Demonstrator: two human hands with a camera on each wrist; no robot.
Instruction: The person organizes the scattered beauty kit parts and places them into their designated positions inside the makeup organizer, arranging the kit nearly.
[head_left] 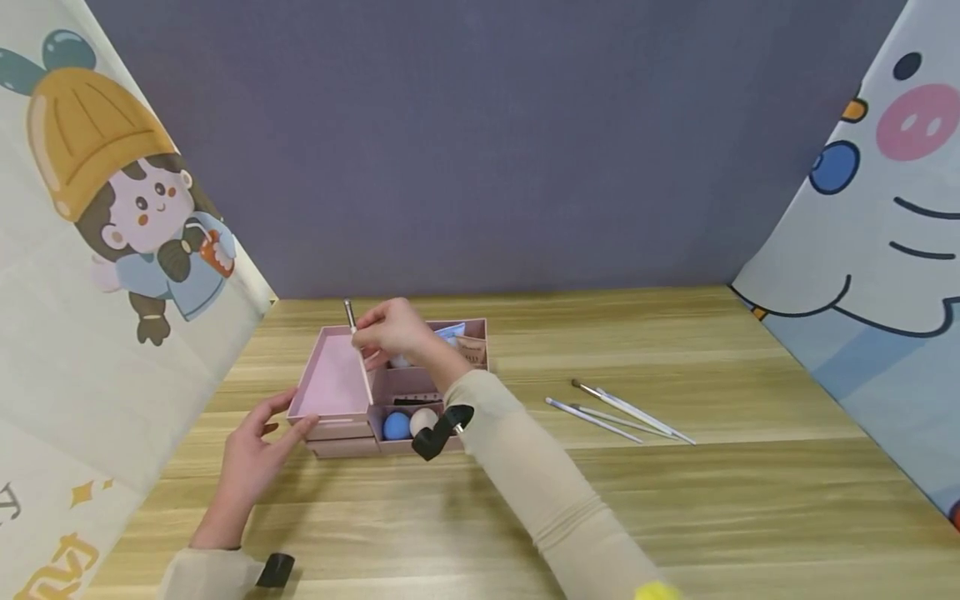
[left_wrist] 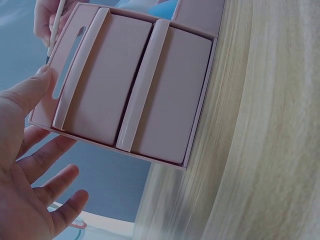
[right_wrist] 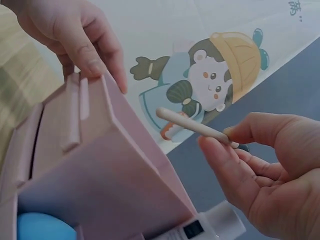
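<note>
A pink makeup organizer (head_left: pixel 332 379) sits on the table, with a shallow top tray at its left and two drawers (left_wrist: pixel 107 75) below a slotted front panel. My right hand (head_left: pixel 397 329) pinches a makeup brush (right_wrist: pixel 192 125) between thumb and fingertips, above the organizer; its bristle end points up and the pale handle slants down beside the tray. At the tray's front left corner is my left hand (head_left: pixel 258 450). Its thumb (left_wrist: pixel 32 85) touches the front panel and its fingers lie loosely along the left side.
Several makeup brushes (head_left: pixel 618 412) lie on the wooden table to the right. The organizer's compartments hold a blue sponge (head_left: pixel 396 426), a pale sponge (head_left: pixel 423 419), tubes (head_left: pixel 471 348) and a white-capped bottle (right_wrist: pixel 222 220). Panels with cartoon prints flank the table; a grey wall stands behind.
</note>
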